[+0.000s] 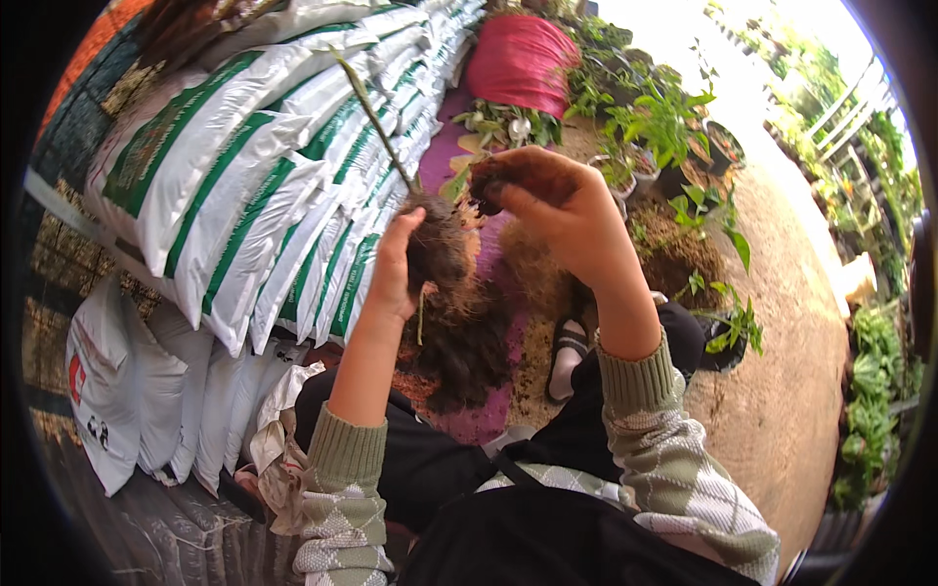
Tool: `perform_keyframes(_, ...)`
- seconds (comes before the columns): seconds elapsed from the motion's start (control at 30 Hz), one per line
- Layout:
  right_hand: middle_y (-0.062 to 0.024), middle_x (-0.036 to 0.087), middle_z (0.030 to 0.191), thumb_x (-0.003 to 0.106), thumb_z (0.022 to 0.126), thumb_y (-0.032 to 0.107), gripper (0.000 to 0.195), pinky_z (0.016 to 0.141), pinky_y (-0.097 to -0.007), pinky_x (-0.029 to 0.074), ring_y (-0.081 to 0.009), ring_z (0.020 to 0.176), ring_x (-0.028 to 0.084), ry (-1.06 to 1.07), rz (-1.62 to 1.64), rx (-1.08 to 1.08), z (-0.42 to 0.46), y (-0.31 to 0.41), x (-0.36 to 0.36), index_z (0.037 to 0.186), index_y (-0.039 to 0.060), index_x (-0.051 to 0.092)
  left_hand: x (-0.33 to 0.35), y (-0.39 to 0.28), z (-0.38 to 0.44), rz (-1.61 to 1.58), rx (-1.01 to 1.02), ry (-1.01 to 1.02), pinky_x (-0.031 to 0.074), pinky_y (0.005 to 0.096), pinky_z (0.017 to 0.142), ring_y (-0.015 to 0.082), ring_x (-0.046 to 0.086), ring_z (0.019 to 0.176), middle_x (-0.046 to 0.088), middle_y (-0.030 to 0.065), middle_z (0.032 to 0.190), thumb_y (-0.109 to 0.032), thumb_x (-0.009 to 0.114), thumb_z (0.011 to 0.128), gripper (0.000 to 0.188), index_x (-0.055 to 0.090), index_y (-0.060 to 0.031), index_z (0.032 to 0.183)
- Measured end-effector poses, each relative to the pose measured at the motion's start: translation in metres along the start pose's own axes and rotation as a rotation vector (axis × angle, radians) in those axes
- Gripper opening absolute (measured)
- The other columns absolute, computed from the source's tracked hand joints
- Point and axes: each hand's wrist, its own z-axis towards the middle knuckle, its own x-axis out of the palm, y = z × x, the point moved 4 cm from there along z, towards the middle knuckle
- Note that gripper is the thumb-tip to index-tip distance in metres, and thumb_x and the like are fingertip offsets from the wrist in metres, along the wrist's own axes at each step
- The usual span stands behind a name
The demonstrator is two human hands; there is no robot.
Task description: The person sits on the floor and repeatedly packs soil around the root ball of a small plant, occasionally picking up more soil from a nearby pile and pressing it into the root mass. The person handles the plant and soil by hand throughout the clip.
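Observation:
My left hand (398,267) grips a fibrous brown root ball (440,245) from its left side. A bare green plant stem (374,121) rises out of the ball, leaning up and left. Just right of it, my right hand (549,205) is bent at the wrist, its fingers smeared with dark soil. A dark clump of soil (485,192) shows between its thumb and fingertips, apart from the root ball. Below both hands, a heap of dark fibrous soil (469,359) lies on a purple sheet (489,415).
White-and-green printed sacks (242,198) are stacked on the left, with white sacks (161,388) below. A red sack (520,62) stands ahead. Potted plants (652,139) and a brown fibrous mound (674,249) lie right. A sandalled foot (568,359) rests beside the sheet.

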Motion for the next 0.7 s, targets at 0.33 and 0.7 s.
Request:
perform_keyframes(0.33, -0.0055, 0.068, 0.094, 0.065, 0.082, 0.002, 0.025, 0.078, -0.0266, 0.049, -0.0104, 0.086, 0.063, -0.14, -0.129, -0.008, 0.007, -0.047, -0.014, 0.106, -0.0014, 0.061, 0.013, 0.028, 0.006, -0.524, 0.0, 0.03, 0.052, 0.0488, 0.086, 0.0297, 0.063, 0.099, 0.062, 0.0156, 0.11, -0.033, 0.045, 0.096, 0.04, 0.052, -0.0011, 0.12)
perform_keyframes(0.7, -0.0062, 0.069, 0.092, 0.066, 0.077, 0.0, 0.016, 0.073, -0.0284, 0.05, -0.0167, 0.087, 0.065, -0.223, -0.342, -0.107, -0.003, -0.083, 0.006, 0.092, 0.0036, 0.068, 0.001, 0.024, 0.018, -0.458, 0.022, -0.107, 0.054, 0.0408, 0.079, 0.0247, 0.064, 0.086, 0.064, 0.0114, 0.098, -0.038, 0.05, 0.093, 0.038, 0.056, -0.0039, 0.11)
